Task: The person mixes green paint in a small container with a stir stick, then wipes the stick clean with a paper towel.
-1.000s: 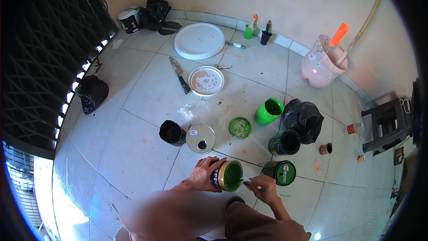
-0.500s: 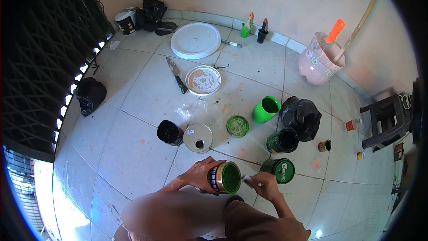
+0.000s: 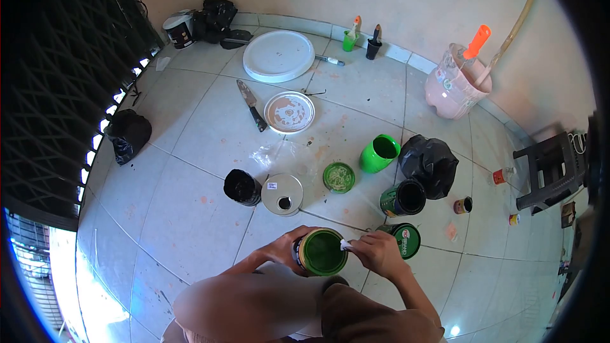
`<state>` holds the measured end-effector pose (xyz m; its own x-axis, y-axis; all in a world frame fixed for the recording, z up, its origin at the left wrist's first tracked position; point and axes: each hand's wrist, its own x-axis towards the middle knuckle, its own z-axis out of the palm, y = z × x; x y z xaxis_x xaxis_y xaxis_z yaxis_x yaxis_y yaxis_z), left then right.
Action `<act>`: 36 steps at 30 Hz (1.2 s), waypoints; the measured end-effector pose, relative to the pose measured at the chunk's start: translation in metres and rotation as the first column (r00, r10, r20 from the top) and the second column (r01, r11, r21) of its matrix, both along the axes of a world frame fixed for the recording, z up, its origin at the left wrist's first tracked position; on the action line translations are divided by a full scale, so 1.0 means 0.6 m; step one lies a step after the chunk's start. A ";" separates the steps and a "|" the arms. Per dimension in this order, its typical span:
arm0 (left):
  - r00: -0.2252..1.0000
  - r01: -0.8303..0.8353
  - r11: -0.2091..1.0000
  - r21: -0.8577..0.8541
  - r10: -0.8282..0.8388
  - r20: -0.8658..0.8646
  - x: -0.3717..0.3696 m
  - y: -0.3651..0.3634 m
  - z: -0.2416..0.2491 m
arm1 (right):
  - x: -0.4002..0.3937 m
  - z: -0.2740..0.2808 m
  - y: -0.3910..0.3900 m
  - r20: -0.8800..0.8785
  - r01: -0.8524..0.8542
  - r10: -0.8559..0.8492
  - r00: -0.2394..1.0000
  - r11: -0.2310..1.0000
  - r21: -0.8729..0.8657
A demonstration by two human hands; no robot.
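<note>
My left hand (image 3: 284, 248) wraps round the left side of an open paint can (image 3: 323, 253), tilted so its green inside faces me. At the can's right rim, my right hand (image 3: 381, 255) pinches a small whitish thing (image 3: 345, 245); its far end and exact kind cannot be made out. Behind that hand a dark green can with a green lid (image 3: 407, 242) is partly hidden. Beyond my left hand sit a round metal lid (image 3: 273, 200) with a dark hole-like spot and a black-coated cup (image 3: 242, 188). A green-smeared lid (image 3: 338, 178) lies farther forward.
A bright green cup (image 3: 379, 154), a dark open can (image 3: 403, 199) and a black plastic bag (image 3: 429, 168) stand ahead right. A knife (image 3: 252, 107) lies by a white lid (image 3: 290, 113). Near the wall is a cut pink container (image 3: 452, 92). A dark stool (image 3: 548, 170) stands at right.
The can in my left hand has tipped so its opening shows more fully. My right hand has moved up slightly, bringing the whitish thing to the can's rim.
</note>
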<state>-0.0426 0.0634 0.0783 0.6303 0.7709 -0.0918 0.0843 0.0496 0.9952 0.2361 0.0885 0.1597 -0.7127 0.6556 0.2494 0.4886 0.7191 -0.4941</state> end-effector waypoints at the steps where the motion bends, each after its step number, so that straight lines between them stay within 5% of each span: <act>1: 0.999 -0.047 0.998 -0.029 0.048 0.011 0.010 -0.009 0.005 | 0.002 0.011 0.004 0.036 -0.055 0.055 0.998 0.998 0.003; 5: 0.991 -0.129 0.975 0.180 0.132 -0.009 0.040 -0.023 -0.052 | -0.019 0.026 0.012 0.100 -0.176 0.167 0.981 0.981 0.086; 8: 0.967 -0.247 0.944 0.217 0.255 -0.008 0.059 -0.032 -0.064 | -0.023 0.013 0.023 0.203 -0.102 0.050 0.978 0.962 0.255; 11: 0.933 -0.318 0.912 0.261 0.349 -0.084 0.066 -0.038 -0.068 | -0.022 0.018 0.004 0.215 -0.040 -0.014 0.976 0.968 0.246; 14: 0.901 -0.385 0.866 0.319 0.428 -0.075 0.081 -0.043 -0.089 | -0.030 0.003 -0.017 0.217 -0.127 0.092 0.972 0.980 0.150; 18: 0.873 -0.432 0.826 0.362 0.484 -0.063 0.082 -0.045 -0.092 | -0.040 -0.020 0.000 0.163 0.009 -0.068 0.984 0.942 0.337; 21: 0.830 -0.467 0.808 0.358 0.541 -0.138 0.075 -0.048 -0.075 | -0.022 -0.009 -0.008 0.221 0.025 -0.078 0.972 0.972 0.232; 23: 0.818 -0.453 0.778 0.436 0.557 -0.143 0.078 -0.046 -0.075 | -0.022 -0.002 -0.025 0.205 -0.025 -0.006 0.979 0.989 0.144; 27: 0.791 -0.476 0.678 0.561 0.608 -0.064 0.088 -0.044 -0.073 | -0.041 -0.029 -0.027 -0.045 0.064 -0.049 0.998 0.907 0.417; 31: 0.772 -0.451 0.645 0.617 0.629 -0.094 0.081 -0.035 -0.051 | -0.006 -0.013 -0.045 0.096 0.281 -0.339 0.936 0.882 0.377; 36: 0.783 -0.363 0.609 0.705 0.610 -0.124 0.095 -0.021 -0.039 | -0.016 -0.019 -0.088 -0.047 0.273 -0.274 0.961 0.902 0.335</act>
